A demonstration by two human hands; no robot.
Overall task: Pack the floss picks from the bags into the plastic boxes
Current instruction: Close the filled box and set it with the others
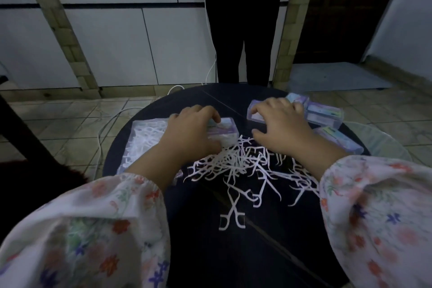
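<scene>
A heap of loose white floss picks point(243, 166) lies in the middle of the round dark table point(205, 252). My left hand point(189, 131) is curled over a small clear plastic box point(225, 127) with a purple label, just behind the heap. My right hand point(280, 121) rests with fingers spread on another clear box point(253, 111) further right. A clear bag of floss picks point(142, 140) lies at the table's left, partly under my left forearm.
Several more labelled plastic boxes point(325, 114) lie at the table's far right edge, one point(339, 138) beside my right wrist. A person in dark trousers point(243, 30) stands right behind the table. A white cable point(112, 121) trails over the tiled floor at the left.
</scene>
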